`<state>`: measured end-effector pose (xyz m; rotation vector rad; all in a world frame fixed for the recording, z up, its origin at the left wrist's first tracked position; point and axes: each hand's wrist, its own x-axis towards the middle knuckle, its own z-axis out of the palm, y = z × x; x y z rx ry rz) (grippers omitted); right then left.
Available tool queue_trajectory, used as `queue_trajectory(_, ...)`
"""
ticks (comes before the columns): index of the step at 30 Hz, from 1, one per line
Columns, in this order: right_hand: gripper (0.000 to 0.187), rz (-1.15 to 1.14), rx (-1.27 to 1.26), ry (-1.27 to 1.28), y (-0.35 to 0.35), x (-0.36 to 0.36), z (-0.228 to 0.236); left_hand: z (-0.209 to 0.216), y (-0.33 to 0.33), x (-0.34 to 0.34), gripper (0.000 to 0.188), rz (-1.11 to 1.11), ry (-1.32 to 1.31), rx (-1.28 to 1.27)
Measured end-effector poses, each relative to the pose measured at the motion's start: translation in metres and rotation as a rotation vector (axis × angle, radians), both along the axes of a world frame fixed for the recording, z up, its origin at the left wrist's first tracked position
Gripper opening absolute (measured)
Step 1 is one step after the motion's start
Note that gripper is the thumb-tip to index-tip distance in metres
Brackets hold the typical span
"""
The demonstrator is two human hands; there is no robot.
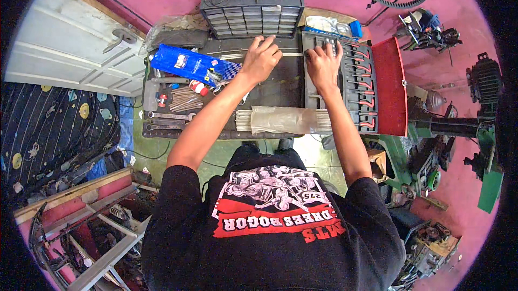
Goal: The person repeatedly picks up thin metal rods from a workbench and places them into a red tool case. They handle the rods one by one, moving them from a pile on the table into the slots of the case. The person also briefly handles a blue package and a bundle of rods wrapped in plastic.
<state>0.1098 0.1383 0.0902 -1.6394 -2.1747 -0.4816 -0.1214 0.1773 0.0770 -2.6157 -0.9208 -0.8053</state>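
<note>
Loosely curled left hand (261,58) over thin pale rods (234,56), right hand (324,64) over moulded dark case (312,90), grips unclear

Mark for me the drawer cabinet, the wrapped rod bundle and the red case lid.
Drawer cabinet (252,17): head view, on its drawer fronts.
Wrapped rod bundle (283,120): head view, on the wrapping.
Red case lid (390,87): head view, on its broad face.

Free lane on dark benchtop (280,87) btwn L hand (262,60) & tool case (312,96). Drawer cabinet (253,17) blocks far side, blue pack (186,65) L side, wrapped rod bundle (283,120) near edge; raised red lid (389,86) R side.
</note>
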Motion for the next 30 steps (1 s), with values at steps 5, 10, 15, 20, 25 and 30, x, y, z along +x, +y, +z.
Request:
queue_trajectory(5,0.014,-0.068,-0.043,0.077,-0.018,0.032,0.007,0.009,-0.012,0.020,0.009,-0.006,0.011,0.012)
queue_trajectory(10,0.016,-0.105,0.004,0.061,-0.032,0.063,0.011,0.017,-0.025,0.044,0.008,-0.010,-0.011,-0.007)
queue_trajectory(15,0.020,-0.158,0.035,0.042,-0.051,0.098,0.020,0.014,-0.036,0.068,0.007,-0.069,-0.081,0.040)
queue_trajectory(20,0.021,-0.222,0.045,-0.003,-0.079,0.124,0.033,0.011,-0.056,0.095,0.006,-0.136,-0.114,0.032)
queue_trajectory(25,0.022,-0.232,0.120,0.002,-0.110,0.154,0.037,0.009,-0.073,0.126,0.008,-0.224,-0.156,0.049)
queue_trajectory(30,0.023,-0.278,0.117,0.007,-0.136,0.182,0.040,0.008,-0.091,0.155,0.016,-0.264,-0.163,0.013)
